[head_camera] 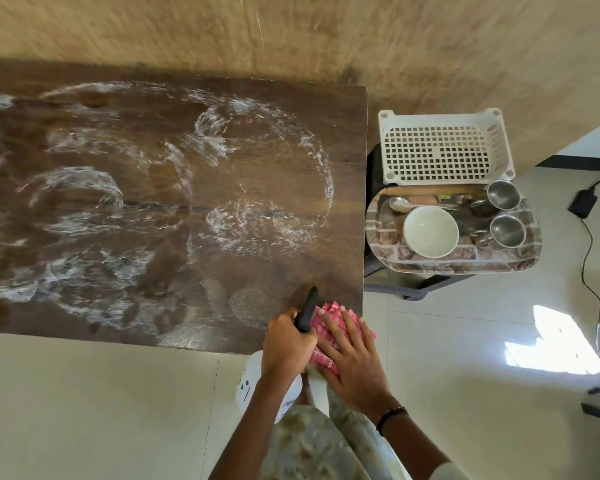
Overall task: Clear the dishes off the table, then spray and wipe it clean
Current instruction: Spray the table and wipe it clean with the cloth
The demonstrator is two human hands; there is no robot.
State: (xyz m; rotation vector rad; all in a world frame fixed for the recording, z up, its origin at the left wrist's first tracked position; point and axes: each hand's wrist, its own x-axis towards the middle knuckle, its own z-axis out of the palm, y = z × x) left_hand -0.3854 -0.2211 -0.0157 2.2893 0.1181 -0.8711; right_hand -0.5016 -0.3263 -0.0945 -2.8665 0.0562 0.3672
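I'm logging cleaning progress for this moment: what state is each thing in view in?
Table: no dishes on it, smeared with white swirls.
Pink cloth: pressed flat at the table's near right corner.
Right hand: fingers straight, pressing the cloth.
Spray bottle: upright, held by its black head.
Left hand: grips the bottle.
Tray: loaded, beside the table.
White bowl: upright, empty.
Steel cups: upright.
White basket: empty.

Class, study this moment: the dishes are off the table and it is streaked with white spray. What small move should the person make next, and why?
Probably slide the right hand, flat on the pink cloth at the near right corner, leftward across the dark wooden table: white streaks cover its top unwiped, while the left hand grips the white spray bottle.
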